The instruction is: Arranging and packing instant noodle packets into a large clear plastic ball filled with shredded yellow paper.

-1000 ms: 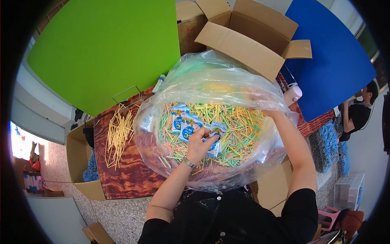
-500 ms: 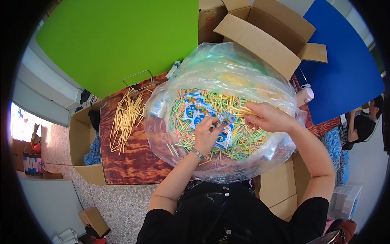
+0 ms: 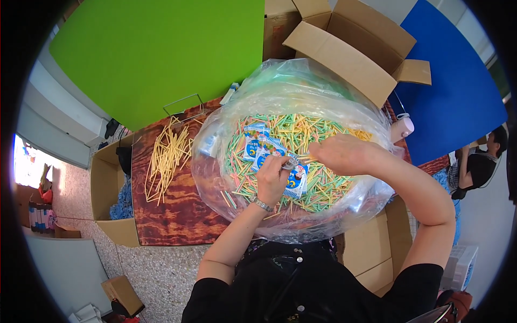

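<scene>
A large clear plastic bag [image 3: 212,185] lies opened out, full of thin pastel sticks [image 3: 328,191] in green, yellow and pink. Several small blue and white printed packets [image 3: 252,148] rest on top of the sticks. My left hand [image 3: 271,182] is closed, pinching a small clear packet [image 3: 293,162] above that pile. From the right, my right hand [image 3: 347,154] reaches in, its fingers pinched on a few yellowish sticks [image 3: 306,159]. Their ends meet the packet's edge; whether they are inside it, I cannot tell.
A loose heap of pale yellow sticks [image 3: 167,159] lies on the wood-patterned table [image 3: 177,229], left of the bag. Behind stand an open cardboard box [image 3: 344,54], a green panel [image 3: 161,59] and a blue panel [image 3: 458,91]. A pink cup-like object [image 3: 402,128] is at right.
My right hand has moved left with the sticks, coming up against the packet at my left hand. The left hand has stayed nearly in place.
</scene>
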`<state>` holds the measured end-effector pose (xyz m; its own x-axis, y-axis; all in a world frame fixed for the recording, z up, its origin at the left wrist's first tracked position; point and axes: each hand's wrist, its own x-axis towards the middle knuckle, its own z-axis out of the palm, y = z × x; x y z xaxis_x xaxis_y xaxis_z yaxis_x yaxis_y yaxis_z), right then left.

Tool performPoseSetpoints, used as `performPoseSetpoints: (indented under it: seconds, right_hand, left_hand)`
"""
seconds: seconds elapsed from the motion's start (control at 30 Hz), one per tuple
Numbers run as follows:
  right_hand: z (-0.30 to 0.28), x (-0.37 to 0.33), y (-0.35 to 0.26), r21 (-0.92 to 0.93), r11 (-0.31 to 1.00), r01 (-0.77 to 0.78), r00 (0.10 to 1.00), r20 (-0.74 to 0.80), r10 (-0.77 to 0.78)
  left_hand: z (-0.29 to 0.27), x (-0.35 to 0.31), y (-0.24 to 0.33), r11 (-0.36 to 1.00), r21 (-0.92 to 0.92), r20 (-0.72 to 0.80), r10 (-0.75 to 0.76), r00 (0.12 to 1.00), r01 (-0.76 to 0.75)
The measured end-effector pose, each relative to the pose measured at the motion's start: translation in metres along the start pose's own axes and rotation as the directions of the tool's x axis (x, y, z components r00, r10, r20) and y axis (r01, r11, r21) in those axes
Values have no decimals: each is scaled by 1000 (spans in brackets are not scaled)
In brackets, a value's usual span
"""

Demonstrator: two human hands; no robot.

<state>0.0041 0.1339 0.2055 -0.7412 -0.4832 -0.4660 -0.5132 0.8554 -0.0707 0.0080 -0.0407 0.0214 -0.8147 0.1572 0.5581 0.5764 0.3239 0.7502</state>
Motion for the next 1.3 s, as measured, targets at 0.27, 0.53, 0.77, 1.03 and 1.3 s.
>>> performPoseSetpoints:
  seconds: [0.27,0.53,0.77,1.03,1.3]
  right_hand:
    - [2,4,0,-54,999,2,1000,25,-1]
    - [-3,-2,-11,-78,993,-84,992,-105,76]
    - [0,0,-10,-60,997,-58,995,-80,54]
    - [-3,8,16,189,978,94,992,60,-107]
    - [-16,15,-6,-85,996,-18,983,181,33]
  left_hand:
    - [-3,0,2,1000,3,-16,27,1000,-27]
    - [-3,-4,-3,995,-31,-12,-100,995,99]
    - [-4,-5,-2,998,-20,-33,-68,997,68]
    - [-9,-1,-1,997,-16,-69,80,994,-82]
    - [-9,-1,5,998,0,-13,61,998,-61]
